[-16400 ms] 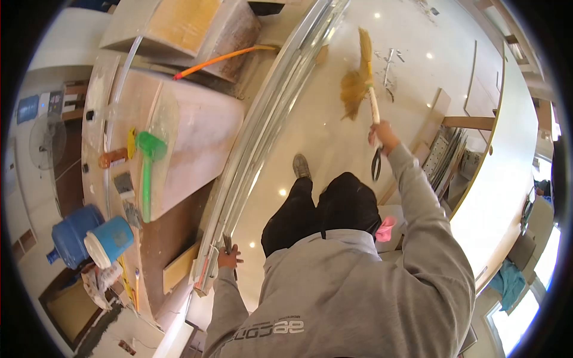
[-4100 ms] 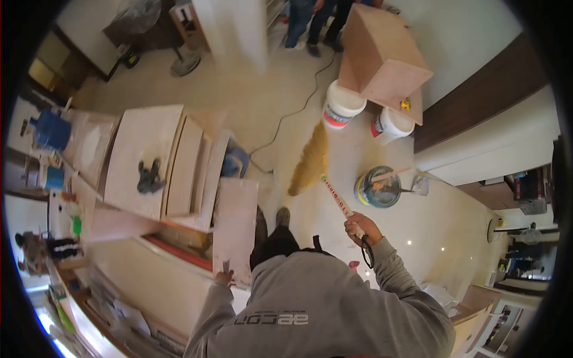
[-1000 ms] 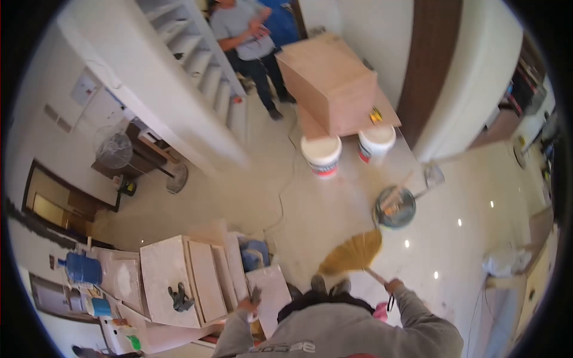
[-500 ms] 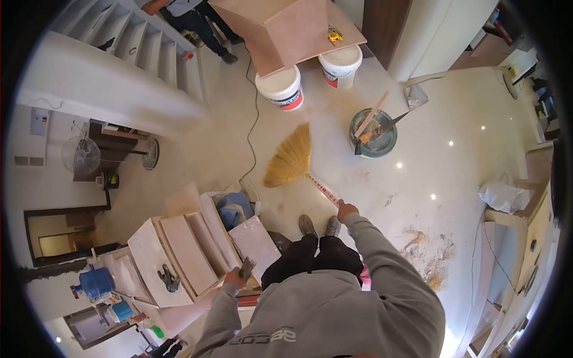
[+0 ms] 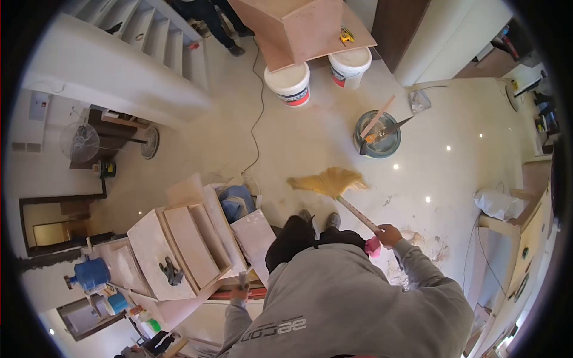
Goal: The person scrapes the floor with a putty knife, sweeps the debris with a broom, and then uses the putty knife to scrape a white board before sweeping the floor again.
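Note:
My right hand (image 5: 390,236) is closed around the handle of a broom (image 5: 359,213). The broom's fan of yellow bristles (image 5: 332,181) is on the floor just beyond my shoes, bent and spread sideways. My left hand (image 5: 239,292) is out to the left beside the wooden cabinet pieces, closed on a small grey object (image 5: 243,278) whose kind I cannot make out. Something pink (image 5: 373,246) shows at my right hip, close to my right hand.
A dark bucket (image 5: 378,135) with tools stands ahead right. Two white buckets (image 5: 288,86) sit under a wooden box (image 5: 298,30). Wooden drawer units (image 5: 179,253) are at left, with a dark glove (image 5: 171,272). A cable (image 5: 257,122) crosses the floor. Another person's legs (image 5: 221,24) show ahead.
My right hand has drawn the broom back and to the right. Its bristles have swung toward my feet and spread sideways. My left hand has moved slightly back, still with the grey object.

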Demonstrator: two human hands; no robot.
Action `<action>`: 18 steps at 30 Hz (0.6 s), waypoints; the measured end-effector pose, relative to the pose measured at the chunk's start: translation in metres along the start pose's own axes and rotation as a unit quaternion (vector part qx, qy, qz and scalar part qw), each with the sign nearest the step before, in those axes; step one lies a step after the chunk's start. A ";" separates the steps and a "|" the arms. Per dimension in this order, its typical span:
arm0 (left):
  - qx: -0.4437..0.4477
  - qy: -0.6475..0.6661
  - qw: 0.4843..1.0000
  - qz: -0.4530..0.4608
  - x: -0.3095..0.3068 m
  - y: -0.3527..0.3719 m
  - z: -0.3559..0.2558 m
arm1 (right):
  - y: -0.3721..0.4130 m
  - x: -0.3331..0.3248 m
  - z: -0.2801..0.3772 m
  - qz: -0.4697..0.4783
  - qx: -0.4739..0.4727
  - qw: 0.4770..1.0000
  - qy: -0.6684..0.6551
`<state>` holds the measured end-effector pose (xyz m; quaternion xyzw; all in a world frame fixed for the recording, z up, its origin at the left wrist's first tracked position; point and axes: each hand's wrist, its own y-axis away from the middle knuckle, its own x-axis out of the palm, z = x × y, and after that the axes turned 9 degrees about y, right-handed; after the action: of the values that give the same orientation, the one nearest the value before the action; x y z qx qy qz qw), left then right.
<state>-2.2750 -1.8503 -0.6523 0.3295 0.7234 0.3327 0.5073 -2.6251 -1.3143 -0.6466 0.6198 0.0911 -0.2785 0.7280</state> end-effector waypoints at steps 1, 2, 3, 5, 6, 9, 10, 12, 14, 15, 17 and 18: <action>-0.002 -0.006 1.000 0.005 0.010 0.011 -0.016 | 0.011 -0.008 0.004 -0.032 0.007 0.998 -0.059; -0.025 -0.042 0.998 0.030 0.024 0.018 -0.036 | 0.005 -0.007 0.004 -0.105 -0.053 0.993 -0.033; -0.049 -0.079 0.994 0.055 0.038 0.026 -0.061 | -0.002 -0.009 0.002 -0.176 -0.110 0.978 -0.007; 0.033 -0.168 0.983 0.068 0.055 0.020 -0.089 | -0.005 -0.040 0.034 -0.203 -0.141 0.969 -0.007; 0.075 -0.209 0.972 0.076 0.057 0.006 -0.097 | -0.020 -0.049 0.045 -0.224 -0.146 0.963 0.022; 0.091 -0.154 0.980 0.091 0.060 -0.050 -0.120 | -0.087 -0.076 0.073 -0.278 -0.142 0.944 0.102; 0.122 -0.206 0.967 0.088 0.054 -0.043 -0.156 | -0.094 -0.100 0.094 -0.277 -0.107 0.950 0.097; 0.151 -0.271 0.948 0.069 0.044 -0.068 -0.197 | -0.124 -0.139 0.125 -0.298 -0.069 0.947 0.101; 0.138 -0.285 0.947 0.045 0.025 -0.113 -0.221 | -0.171 -0.170 0.144 -0.315 -0.046 0.944 0.085; 0.136 -0.292 0.945 0.046 0.008 -0.127 -0.238 | -0.190 -0.188 0.156 -0.309 -0.025 0.949 0.061; 0.170 -0.392 0.904 -0.006 -0.006 -0.156 -0.278 | -0.254 -0.212 0.161 -0.321 -0.042 0.945 0.054; 0.069 -0.225 0.971 0.031 -0.019 -0.186 -0.283 | -0.294 -0.218 0.161 -0.317 -0.027 0.945 0.072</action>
<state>-2.5653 -2.0117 -0.7193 0.4527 0.6012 0.2143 0.6227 -2.9923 -1.4270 -0.7587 0.5577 0.3424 -0.4469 0.6099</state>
